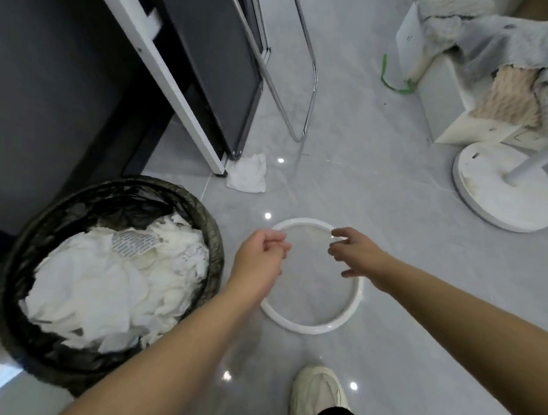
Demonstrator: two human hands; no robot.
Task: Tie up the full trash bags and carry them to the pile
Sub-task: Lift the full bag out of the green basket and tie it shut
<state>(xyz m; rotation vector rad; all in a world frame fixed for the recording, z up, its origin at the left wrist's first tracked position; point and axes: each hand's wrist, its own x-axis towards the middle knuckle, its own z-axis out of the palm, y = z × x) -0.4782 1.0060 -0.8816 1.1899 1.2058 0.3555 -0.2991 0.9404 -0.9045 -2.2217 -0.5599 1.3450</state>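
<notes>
A round bin (15,324) at the lower left is lined with a black trash bag (121,202), its edge folded over the rim. The bag is filled with crumpled white paper (107,287). A white plastic ring (302,329) lies on the grey floor just right of the bin. My left hand (261,257) hovers over the ring's left rim with its fingers curled and nothing visible in them. My right hand (358,255) is above the ring's upper right rim, fingers spread and empty.
A dark folded board with a white frame and a chrome tube stand (310,84) leans at the upper left, with a crumpled tissue (247,173) at its foot. A white fan base (506,187) and a box draped with cloths (510,70) are at the upper right. My shoe (316,398) is at the bottom.
</notes>
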